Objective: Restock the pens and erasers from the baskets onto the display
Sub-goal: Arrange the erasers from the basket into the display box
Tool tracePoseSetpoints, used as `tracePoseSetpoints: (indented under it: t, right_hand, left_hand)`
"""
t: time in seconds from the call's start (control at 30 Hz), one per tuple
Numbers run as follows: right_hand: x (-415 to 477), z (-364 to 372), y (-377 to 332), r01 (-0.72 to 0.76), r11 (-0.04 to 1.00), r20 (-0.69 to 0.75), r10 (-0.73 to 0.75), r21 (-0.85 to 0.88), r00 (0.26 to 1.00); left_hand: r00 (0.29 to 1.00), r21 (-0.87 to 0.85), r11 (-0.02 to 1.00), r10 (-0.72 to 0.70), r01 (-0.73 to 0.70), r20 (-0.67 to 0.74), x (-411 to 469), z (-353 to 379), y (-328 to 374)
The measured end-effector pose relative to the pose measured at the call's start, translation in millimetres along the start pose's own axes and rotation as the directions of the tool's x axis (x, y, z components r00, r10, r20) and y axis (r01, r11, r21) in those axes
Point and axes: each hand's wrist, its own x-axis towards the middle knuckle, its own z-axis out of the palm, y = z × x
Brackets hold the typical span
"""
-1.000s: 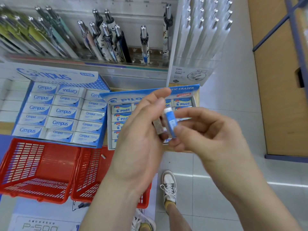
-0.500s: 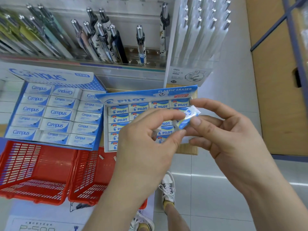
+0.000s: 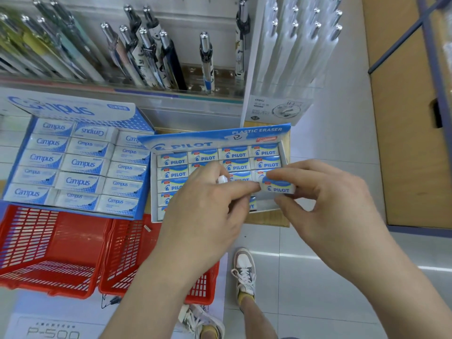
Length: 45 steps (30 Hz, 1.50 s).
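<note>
Pilot eraser (image 3: 277,187), pinched by right hand (image 3: 325,204): printed paper sleeve, slight sheen.
Small white piece (image 3: 222,179) between left hand (image 3: 203,216) fingers: matt, smooth.
Pilot box (image 3: 220,140) at shelf's right end: printed card, semi-gloss.
Campus box (image 3: 73,108) beside it: same card; erasers inside look film-glossy.
Left red basket (image 3: 49,241), right red basket (image 3: 127,253): slotted moulded plastic, shiny.
Pens (image 3: 205,59): chrome metal clickers, glossy barrels.
Floor (image 3: 288,289): glossy tile.
Side panel (image 3: 403,155): matt wood grain.
Sneaker (image 3: 244,272): cloth laces.
</note>
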Motion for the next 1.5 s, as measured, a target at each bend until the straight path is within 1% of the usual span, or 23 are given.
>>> tracePoseSetpoints:
  t: [0.1, 0.17, 0.23, 0.3, 0.4, 0.5, 0.57, 0.8, 0.87, 0.97, 1.07, 1.1, 1.13, 1.17, 1.2, 1.23, 1.27, 1.3, 1.33, 1.37, 1.4, 1.43, 1.5]
  right_hand:
    - [0, 1, 2, 0.09, 0.983, 0.008, -0.09, -0.158, 0.996]
    - [2, 0, 2, 0.147, 0.961, 0.025, -0.145, -0.233, 0.989]
    - [5, -1, 3, 0.167, 0.947, 0.045, -0.161, -0.274, 0.986]
    - [7, -1, 4, 0.147, 0.957, 0.08, -0.131, -0.248, 0.988]
    - [11, 0, 1, 0.096, 0.97, 0.112, -0.072, -0.224, 0.991]
    - [16, 0, -6, -0.038, 0.977, 0.134, 0.067, -0.209, 0.989]
    - [19, -1, -11, -0.08, 0.968, 0.144, 0.116, -0.238, 0.983]
    - [24, -10, -23, -0.016, 0.926, 0.225, 0.109, -0.378, 0.968]
    - [27, -8, -23, -0.052, 0.922, 0.219, 0.146, -0.385, 0.965]
    - [25, -2, -17, -0.096, 0.94, 0.173, 0.159, -0.327, 0.972]
    - [17, 3, -7, -0.111, 0.954, 0.101, 0.144, -0.279, 0.984]
    - [14, 3, -4, -0.125, 0.957, 0.083, 0.152, -0.262, 0.985]
    - [12, 2, -1, -0.141, 0.961, 0.066, 0.161, -0.237, 0.985]
    - [9, 0, 1, -0.152, 0.969, 0.044, 0.163, -0.195, 0.986]
    - [7, -3, 0, -0.167, 0.978, 0.016, 0.17, -0.129, 0.985]
    - [5, -6, -2, -0.186, 0.982, -0.009, 0.186, -0.022, 0.982]
    - [3, -8, -7, -0.217, 0.966, -0.005, 0.22, 0.138, 0.975]
    - [1, -11, -15, -0.263, 0.902, 0.051, 0.262, 0.342, 0.964]
    - [-1, -12, -24, -0.314, 0.776, 0.161, 0.271, 0.548, 0.949]
    - [-2, -12, -32, -0.363, 0.634, 0.272, 0.241, 0.683, 0.932]
    - [-4, -10, -37, -0.396, 0.534, 0.343, 0.201, 0.747, 0.918]
    - [-5, -7, -41, -0.406, 0.48, 0.371, 0.171, 0.777, 0.913]
    - [-6, 0, -45, -0.369, 0.481, 0.328, 0.172, 0.795, 0.929]
  left_hand:
    - [1.0, -0.05, 0.998, -0.028, 0.027, -0.004, 1, 2, -2]
    - [0.999, -0.091, 0.995, -0.047, 0.045, -0.017, 1, 2, -2]
    - [0.997, -0.137, 0.988, -0.075, 0.07, -0.032, 2, 2, -2]
    - [0.995, -0.142, 0.987, -0.088, 0.082, -0.037, 3, 2, -1]
    - [0.995, -0.096, 0.991, -0.093, 0.089, -0.036, 4, 2, 2]
    - [0.992, -0.051, 0.992, -0.121, 0.119, -0.029, 5, 1, 6]
    - [0.989, -0.022, 0.989, -0.145, 0.144, -0.024, 8, 1, 10]
    - [0.967, 0.012, 0.967, -0.255, 0.255, -0.002, 16, -1, 18]
    - [0.961, 0.029, 0.96, -0.278, 0.278, -0.004, 16, -1, 21]
    - [0.96, 0.06, 0.958, -0.281, 0.28, 0.007, 17, -3, 25]
    - [0.969, 0.091, 0.968, -0.24, 0.235, 0.055, 15, -3, 21]
    - [0.97, 0.053, 0.972, -0.233, 0.229, 0.073, 14, -4, 19]
    - [0.967, -0.059, 0.967, -0.243, 0.248, 0.077, 14, -5, 17]
    - [0.951, -0.249, 0.918, -0.294, 0.308, 0.093, 13, -7, 15]
    - [0.931, -0.495, 0.791, -0.344, 0.359, 0.124, 12, -12, 15]
    - [0.917, -0.713, 0.595, -0.356, 0.371, 0.18, 10, -18, 16]
    - [0.917, -0.851, 0.394, -0.328, 0.349, 0.224, 7, -23, 17]
    - [0.929, -0.925, 0.219, -0.278, 0.31, 0.246, 4, -26, 18]
    - [0.938, -0.956, 0.091, -0.241, 0.278, 0.25, 2, -28, 18]
    - [0.946, -0.968, 0.0, -0.212, 0.252, 0.246, 0, -28, 18]
    - [0.954, -0.972, -0.055, -0.187, 0.229, 0.235, -2, -26, 18]
    - [0.96, -0.973, -0.086, -0.167, 0.213, 0.225, -4, -25, 18]
    - [0.967, -0.974, -0.097, -0.137, 0.203, 0.215, -6, -23, 19]
